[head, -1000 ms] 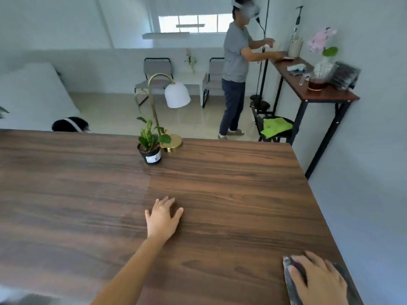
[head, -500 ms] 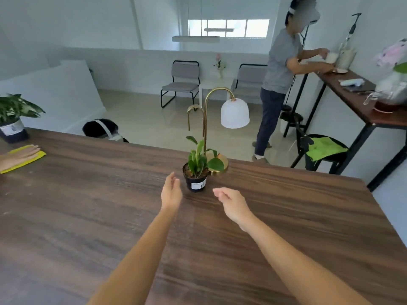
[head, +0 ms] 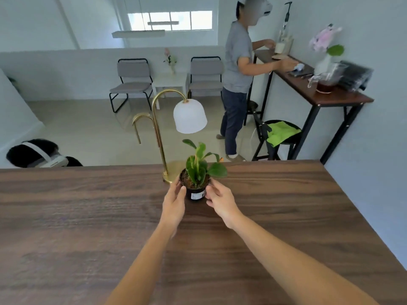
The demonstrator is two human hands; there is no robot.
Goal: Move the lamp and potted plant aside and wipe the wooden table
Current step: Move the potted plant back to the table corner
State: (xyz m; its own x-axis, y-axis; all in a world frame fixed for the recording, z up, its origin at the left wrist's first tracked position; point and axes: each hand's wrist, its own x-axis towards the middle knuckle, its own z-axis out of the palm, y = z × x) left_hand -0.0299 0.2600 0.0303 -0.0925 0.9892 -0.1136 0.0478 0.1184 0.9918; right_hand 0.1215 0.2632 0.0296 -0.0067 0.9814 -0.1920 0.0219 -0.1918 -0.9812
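A small potted plant [head: 196, 172] with green leaves in a black pot stands near the far edge of the dark wooden table [head: 88, 227]. My left hand [head: 175, 202] cups the pot's left side and my right hand [head: 220, 200] cups its right side, fingers touching the pot. Just behind the pot stands a lamp [head: 189, 116] with a curved brass stem, a round brass base and a white bell shade. No wiping cloth is in view.
Beyond the table's far edge a person [head: 239, 69] stands at a narrow side table [head: 330, 97] along the right wall. A black stool with a green cloth [head: 280, 132] stands below it. Two grey chairs and a white side table stand at the back.
Both hands have reached forward and closed in around the plant pot. One second ago the left lay flat on the table and the right rested on a grey cloth at the near right corner.
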